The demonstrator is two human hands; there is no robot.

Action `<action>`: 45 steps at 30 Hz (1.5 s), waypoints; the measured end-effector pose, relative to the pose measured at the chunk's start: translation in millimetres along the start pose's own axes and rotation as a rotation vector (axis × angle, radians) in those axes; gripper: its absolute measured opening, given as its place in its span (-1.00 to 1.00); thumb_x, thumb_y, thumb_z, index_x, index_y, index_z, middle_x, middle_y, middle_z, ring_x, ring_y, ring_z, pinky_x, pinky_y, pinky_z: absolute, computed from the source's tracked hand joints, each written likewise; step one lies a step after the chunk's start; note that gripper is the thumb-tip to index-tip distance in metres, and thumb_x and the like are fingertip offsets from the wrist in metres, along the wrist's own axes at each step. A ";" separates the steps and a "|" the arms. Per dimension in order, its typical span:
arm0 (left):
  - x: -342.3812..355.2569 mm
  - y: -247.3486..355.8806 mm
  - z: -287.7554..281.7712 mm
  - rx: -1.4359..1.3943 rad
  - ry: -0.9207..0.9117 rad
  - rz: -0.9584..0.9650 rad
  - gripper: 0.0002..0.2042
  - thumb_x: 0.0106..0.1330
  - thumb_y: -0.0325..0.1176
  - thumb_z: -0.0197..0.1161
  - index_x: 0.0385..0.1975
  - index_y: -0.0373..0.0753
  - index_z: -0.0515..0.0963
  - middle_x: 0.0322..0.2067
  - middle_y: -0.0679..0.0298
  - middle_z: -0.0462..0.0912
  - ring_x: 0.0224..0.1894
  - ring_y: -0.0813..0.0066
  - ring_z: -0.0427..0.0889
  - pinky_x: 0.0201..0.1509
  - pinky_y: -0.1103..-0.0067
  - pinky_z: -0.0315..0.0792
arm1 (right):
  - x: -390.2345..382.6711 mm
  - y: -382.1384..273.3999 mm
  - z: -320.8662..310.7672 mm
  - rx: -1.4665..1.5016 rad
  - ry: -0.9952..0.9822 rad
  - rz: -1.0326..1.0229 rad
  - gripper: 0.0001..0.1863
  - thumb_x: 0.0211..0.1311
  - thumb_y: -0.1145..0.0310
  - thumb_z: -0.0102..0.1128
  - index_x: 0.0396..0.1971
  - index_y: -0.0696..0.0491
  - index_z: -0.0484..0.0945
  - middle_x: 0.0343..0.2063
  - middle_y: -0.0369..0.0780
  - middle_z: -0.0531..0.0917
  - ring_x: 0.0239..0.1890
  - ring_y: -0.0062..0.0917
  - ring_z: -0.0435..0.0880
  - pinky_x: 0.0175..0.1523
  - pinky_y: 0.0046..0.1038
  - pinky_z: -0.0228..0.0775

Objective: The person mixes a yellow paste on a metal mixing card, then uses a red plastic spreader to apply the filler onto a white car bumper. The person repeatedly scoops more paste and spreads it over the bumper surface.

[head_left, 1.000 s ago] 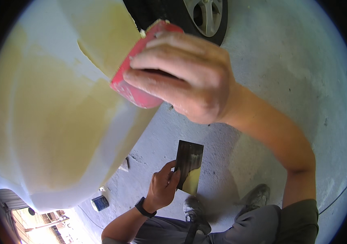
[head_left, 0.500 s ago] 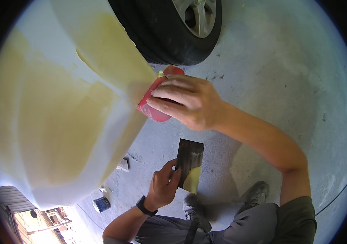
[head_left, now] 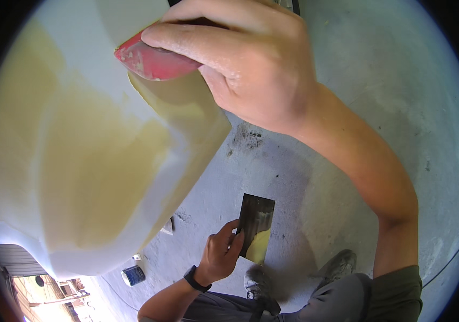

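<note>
Since the earlier frame, the right hand point(head_left: 251, 59) has moved up the yellow-filled white body panel point(head_left: 79, 161), grip clenched on a red sanding block point(head_left: 154, 59) pressed against it. Below, the left hand point(head_left: 221, 255) grips a metal spreader point(head_left: 255, 228) above the concrete floor point(head_left: 294, 177).

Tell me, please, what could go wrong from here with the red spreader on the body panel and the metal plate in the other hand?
The right hand presses the red spreader near the panel edge; it might slip off or gouge the yellow filler. The left hand pinches the metal plate by one edge, tilted, so its filler could slide onto the concrete floor.
</note>
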State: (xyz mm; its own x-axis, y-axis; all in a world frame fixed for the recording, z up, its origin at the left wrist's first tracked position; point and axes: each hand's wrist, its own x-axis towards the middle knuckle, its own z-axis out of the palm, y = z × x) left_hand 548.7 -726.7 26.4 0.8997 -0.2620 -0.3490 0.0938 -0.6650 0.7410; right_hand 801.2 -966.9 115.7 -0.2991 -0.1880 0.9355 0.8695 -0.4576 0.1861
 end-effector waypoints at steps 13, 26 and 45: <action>2.6 1.7 -2.2 -0.022 -0.025 -0.019 -0.71 0.59 -0.46 0.13 0.21 -0.43 0.50 -0.65 0.16 0.58 -0.64 0.62 0.46 -0.54 0.52 0.31 | -91.9 -81.7 -44.6 -0.078 -0.434 0.231 -0.66 0.04 0.33 0.38 -0.14 0.01 0.87 -0.18 -0.27 0.81 -0.14 -0.42 0.80 0.01 -0.37 0.79; 3.9 1.9 -3.9 -0.002 -0.036 0.013 -0.70 0.58 -0.46 0.14 0.21 -0.43 0.50 -0.65 0.14 0.56 -0.65 0.59 0.44 -0.56 0.51 0.27 | -115.0 -100.2 -54.3 -0.047 -0.548 0.369 -0.65 0.10 0.35 0.31 -0.08 0.02 0.79 -0.11 -0.28 0.75 -0.15 -0.39 0.77 -0.08 -0.39 0.72; 2.2 1.9 -4.8 -0.015 -0.035 0.031 -0.71 0.56 -0.48 0.14 0.19 -0.44 0.50 -0.65 0.08 0.54 -0.70 0.39 0.51 -0.56 0.43 0.28 | 5.3 -25.4 -18.7 -0.140 -0.311 0.255 -0.77 0.07 0.41 0.33 -0.28 -0.14 0.84 -0.26 -0.44 0.78 -0.23 -0.48 0.77 -0.23 -0.43 0.66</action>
State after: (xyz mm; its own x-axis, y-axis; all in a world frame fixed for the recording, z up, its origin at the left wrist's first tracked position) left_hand 552.9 -725.1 29.9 0.8867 -0.3068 -0.3459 0.0732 -0.6456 0.7602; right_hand 770.1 -972.5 110.3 0.0696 -0.0491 0.9964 0.8322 -0.5479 -0.0851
